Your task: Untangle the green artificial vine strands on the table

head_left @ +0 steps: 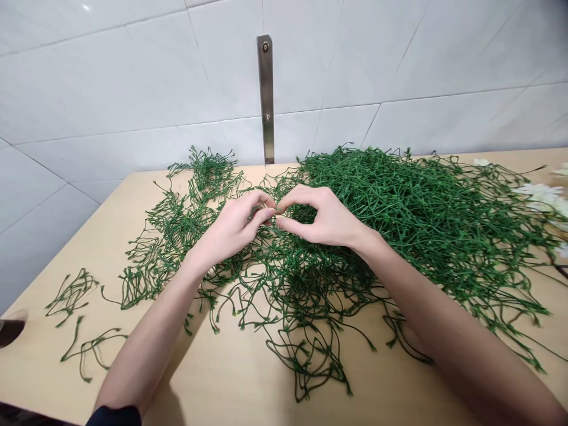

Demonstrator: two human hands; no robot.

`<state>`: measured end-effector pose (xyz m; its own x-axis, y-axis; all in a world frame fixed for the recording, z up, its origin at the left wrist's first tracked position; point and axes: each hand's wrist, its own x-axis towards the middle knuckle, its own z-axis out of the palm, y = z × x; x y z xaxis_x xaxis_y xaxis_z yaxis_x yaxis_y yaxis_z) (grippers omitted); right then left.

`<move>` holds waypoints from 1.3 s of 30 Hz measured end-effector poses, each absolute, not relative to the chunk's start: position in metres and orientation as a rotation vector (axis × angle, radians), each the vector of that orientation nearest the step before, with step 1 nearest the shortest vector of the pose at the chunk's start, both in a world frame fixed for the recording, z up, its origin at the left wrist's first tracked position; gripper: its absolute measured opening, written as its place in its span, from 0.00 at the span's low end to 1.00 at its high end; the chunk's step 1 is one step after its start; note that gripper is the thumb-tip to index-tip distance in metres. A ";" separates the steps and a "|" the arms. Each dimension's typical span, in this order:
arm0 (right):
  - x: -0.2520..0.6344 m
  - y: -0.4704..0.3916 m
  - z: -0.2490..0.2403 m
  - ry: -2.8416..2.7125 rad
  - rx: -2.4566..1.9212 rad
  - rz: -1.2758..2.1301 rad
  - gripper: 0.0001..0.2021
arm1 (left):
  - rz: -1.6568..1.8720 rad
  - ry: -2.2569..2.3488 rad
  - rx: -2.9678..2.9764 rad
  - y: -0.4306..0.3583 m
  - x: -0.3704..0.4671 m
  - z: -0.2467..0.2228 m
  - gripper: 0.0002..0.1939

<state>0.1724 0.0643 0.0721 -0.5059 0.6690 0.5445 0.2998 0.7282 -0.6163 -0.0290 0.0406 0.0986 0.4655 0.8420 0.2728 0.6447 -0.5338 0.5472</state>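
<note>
My left hand [242, 223] and my right hand [317, 214] meet above the middle of the table, fingertips almost touching. Each is closed in a pinch, thumb against forefinger, on a thin green artificial stem; most of that stem is hidden by the fingers and blends into the strands behind. Under and behind my right hand spreads a large tangled heap of green artificial stems [390, 195], with small forked tips. Beside my left hand lies a looser, flatter spread of the same stems [168, 254].
A pale wooden table [222, 378] stands against a white tiled wall [110, 77]. A metal bracket [266, 100] is bolted to the wall. White artificial flowers [541, 198] lie at the right edge. A dark round object [11, 331] shows at the left. Small stem clusters [73, 296] lie apart.
</note>
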 end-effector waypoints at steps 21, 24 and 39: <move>0.171 0.065 0.072 -2.025 -0.747 0.621 0.06 | 0.782 1.282 2.328 0.044 -0.031 0.095 0.15; 0.170 0.064 0.072 -1.991 -0.785 0.699 0.05 | 0.812 1.312 2.342 0.045 -0.031 0.094 0.14; 0.172 0.064 0.073 -2.053 -0.852 0.644 0.07 | 0.915 1.303 2.500 0.045 -0.033 0.096 0.05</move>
<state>0.1717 0.0643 0.0727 -0.4494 0.7524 0.4816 0.3427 0.6431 -0.6848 -0.0330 0.0452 0.0955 0.4274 0.7902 0.4392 0.6813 -0.6009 0.4181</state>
